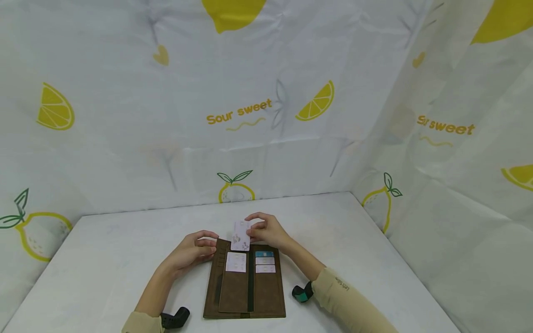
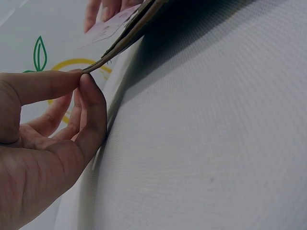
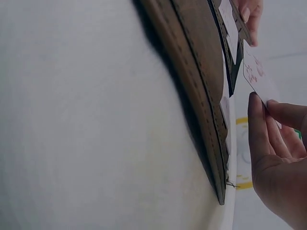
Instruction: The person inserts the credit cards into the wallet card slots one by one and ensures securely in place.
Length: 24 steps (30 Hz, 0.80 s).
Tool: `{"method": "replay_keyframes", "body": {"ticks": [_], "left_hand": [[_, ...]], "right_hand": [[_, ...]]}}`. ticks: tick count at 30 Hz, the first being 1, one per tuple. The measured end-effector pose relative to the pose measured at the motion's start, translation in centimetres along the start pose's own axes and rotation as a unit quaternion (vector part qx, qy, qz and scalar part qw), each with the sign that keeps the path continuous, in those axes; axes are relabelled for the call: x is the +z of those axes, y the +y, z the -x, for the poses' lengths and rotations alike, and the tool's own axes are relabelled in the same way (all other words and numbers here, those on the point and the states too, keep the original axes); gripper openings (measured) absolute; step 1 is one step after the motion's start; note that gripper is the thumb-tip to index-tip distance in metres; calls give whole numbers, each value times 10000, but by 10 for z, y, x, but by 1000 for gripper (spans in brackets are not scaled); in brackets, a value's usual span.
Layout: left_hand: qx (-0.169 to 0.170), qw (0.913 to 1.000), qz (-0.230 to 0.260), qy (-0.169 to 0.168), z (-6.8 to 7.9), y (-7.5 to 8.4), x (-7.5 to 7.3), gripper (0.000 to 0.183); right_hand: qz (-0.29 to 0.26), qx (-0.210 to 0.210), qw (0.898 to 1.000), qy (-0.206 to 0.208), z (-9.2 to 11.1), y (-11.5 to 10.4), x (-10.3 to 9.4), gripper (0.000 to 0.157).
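Observation:
A brown wallet (image 1: 236,296) lies unfolded on the white table, its card slots toward the far side. My left hand (image 1: 191,252) pinches the wallet's far left corner between thumb and finger, plain in the left wrist view, where the hand (image 2: 53,129) grips the thin edge. Between the thumb and fingers of my right hand (image 1: 268,231) is a white card (image 1: 240,236) with a printed pattern. The card stands over the wallet's far edge, its lower end close to the slots. In the right wrist view the hand (image 3: 280,148) holds this card (image 3: 256,74) by its edge.
White cards (image 1: 236,262) sit in the wallet's left slots; a blue-topped card (image 1: 264,254) and pale ones fill the right slots. Black wrist devices (image 1: 176,318) are on both forearms. A lemon-print curtain (image 1: 166,115) rises behind the white table (image 1: 133,240) and along its right side.

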<state>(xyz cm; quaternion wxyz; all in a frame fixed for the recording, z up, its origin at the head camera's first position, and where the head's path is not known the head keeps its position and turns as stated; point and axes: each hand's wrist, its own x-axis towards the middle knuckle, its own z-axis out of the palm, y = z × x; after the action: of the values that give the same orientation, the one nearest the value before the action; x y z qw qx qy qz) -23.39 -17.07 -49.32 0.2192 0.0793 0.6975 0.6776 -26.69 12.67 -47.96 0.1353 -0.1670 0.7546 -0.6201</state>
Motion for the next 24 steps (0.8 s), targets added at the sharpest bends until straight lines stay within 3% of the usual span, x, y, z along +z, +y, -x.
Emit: {"method": "replay_keyframes", "body": {"ticks": [24], "left_hand": [[25, 10000, -48, -11, -2, -2, -3, 42]], "right_hand": [[606, -324, 9976, 24, -4, -2, 6, 34]]}}
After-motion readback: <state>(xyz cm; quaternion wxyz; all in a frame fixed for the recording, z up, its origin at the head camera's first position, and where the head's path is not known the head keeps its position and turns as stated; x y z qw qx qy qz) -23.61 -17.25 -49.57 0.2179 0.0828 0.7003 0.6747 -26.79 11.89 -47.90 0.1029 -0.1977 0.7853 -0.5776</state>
